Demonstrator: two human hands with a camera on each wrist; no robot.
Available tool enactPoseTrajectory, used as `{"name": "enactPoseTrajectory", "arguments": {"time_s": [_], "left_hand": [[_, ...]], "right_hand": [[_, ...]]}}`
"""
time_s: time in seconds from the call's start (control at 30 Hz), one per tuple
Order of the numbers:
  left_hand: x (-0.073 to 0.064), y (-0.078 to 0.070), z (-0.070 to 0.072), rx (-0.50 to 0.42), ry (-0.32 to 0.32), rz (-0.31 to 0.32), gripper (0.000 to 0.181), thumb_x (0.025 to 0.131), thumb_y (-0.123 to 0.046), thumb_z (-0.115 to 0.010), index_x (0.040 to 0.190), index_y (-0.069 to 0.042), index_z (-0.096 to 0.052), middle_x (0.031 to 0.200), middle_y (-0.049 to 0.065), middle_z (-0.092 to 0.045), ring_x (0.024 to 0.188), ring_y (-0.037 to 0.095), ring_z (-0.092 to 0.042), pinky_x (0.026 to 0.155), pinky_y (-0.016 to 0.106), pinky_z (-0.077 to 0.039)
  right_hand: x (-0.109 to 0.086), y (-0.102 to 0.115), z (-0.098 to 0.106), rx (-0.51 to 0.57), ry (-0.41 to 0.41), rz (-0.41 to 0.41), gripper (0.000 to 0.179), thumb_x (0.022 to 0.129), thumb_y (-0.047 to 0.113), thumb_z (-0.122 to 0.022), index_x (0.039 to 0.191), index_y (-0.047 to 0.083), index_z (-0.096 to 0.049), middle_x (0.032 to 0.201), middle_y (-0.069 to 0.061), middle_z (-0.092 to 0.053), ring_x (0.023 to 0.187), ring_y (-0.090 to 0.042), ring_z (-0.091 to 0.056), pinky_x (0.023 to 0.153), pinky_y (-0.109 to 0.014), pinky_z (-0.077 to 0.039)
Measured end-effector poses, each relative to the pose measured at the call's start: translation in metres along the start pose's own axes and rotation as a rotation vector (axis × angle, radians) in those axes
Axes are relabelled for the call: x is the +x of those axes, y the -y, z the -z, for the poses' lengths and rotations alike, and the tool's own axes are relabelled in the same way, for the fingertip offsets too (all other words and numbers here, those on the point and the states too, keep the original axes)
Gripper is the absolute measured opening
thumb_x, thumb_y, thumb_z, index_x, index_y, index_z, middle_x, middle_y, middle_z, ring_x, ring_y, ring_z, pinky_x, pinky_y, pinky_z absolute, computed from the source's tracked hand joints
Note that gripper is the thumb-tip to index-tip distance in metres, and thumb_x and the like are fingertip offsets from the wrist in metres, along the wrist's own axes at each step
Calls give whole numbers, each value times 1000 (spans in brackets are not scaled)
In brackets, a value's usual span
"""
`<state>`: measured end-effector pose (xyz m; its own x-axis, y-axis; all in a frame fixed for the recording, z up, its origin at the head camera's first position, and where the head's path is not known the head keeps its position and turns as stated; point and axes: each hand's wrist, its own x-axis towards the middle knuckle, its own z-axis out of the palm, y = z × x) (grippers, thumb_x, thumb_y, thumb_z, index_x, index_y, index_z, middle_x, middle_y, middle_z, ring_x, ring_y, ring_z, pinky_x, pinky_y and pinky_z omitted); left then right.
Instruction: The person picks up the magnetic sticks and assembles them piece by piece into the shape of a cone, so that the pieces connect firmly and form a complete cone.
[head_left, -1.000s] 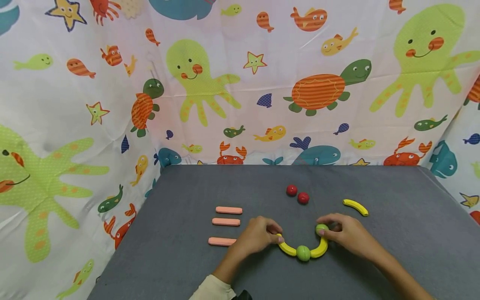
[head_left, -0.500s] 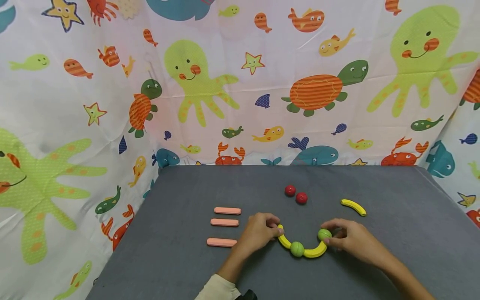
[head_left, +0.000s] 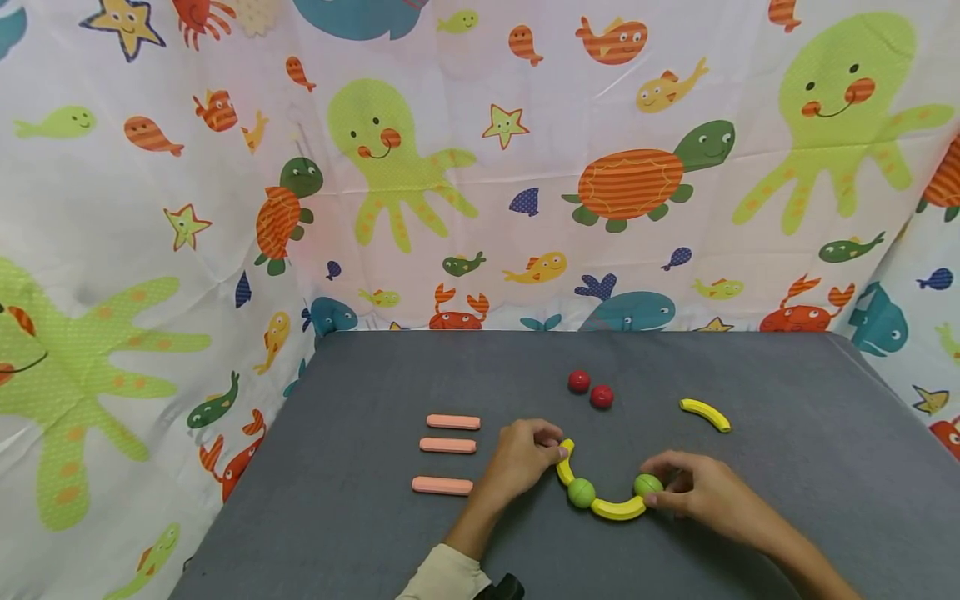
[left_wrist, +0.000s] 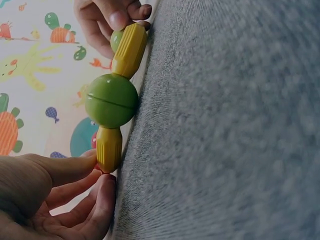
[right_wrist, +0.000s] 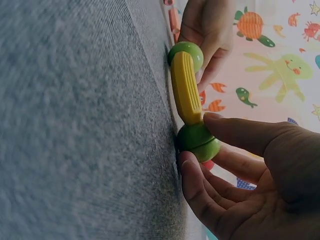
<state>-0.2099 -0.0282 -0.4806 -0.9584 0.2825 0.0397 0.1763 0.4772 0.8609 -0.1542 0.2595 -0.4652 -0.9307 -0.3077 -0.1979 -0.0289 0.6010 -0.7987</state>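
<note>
A chain of toy pieces lies in a U on the grey table: a curved yellow bar (head_left: pixel 566 467), a green ball (head_left: pixel 581 492), a second curved yellow bar (head_left: pixel 618 509) and an end green ball (head_left: pixel 648 485). My left hand (head_left: pixel 521 457) pinches the far end of the first bar between thumb and fingers, as the left wrist view confirms. At the other end, my right hand (head_left: pixel 701 492) holds the end ball, its thumb and fingers on either side in the right wrist view. Neighbouring pieces touch each other.
Three pink bars (head_left: pixel 447 446) lie left of my left hand. Two red balls (head_left: pixel 590 388) sit beyond the chain, and a loose curved yellow bar (head_left: pixel 706 414) is at the far right. A sea-animal cloth (head_left: pixel 480 200) hangs behind the grey table (head_left: pixel 360 500).
The chain has turned clockwise in the head view. My left hand has moved away from me with its end, my right hand towards me with its ball; the middle ball shifted left.
</note>
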Motion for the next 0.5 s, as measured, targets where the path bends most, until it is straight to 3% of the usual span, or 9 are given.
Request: {"name": "enactPoseTrajectory", "arguments": {"time_s": [0.37, 0.5], "left_hand": [[-1, 0, -1, -9, -8, -7, 19, 91, -11, -84, 108, -3, -80, 87, -3, -74, 76, 1, -61, 69, 22, -52], [-1, -1, 0, -17, 0, -4, 22, 89, -12, -86, 109, -3, -80, 87, -3, -74, 77, 1, -61, 68, 21, -52]], "right_hand": [[-3, 2, 1, -13, 7, 33, 37, 93, 28, -83, 122, 6, -73, 110, -6, -73, 86, -15, -67, 65, -29, -55], [0, 5, 7, -82, -50, 22, 39, 96, 32, -80, 125, 8, -72, 112, -4, -74, 92, -17, -68, 68, -29, -55]]}}
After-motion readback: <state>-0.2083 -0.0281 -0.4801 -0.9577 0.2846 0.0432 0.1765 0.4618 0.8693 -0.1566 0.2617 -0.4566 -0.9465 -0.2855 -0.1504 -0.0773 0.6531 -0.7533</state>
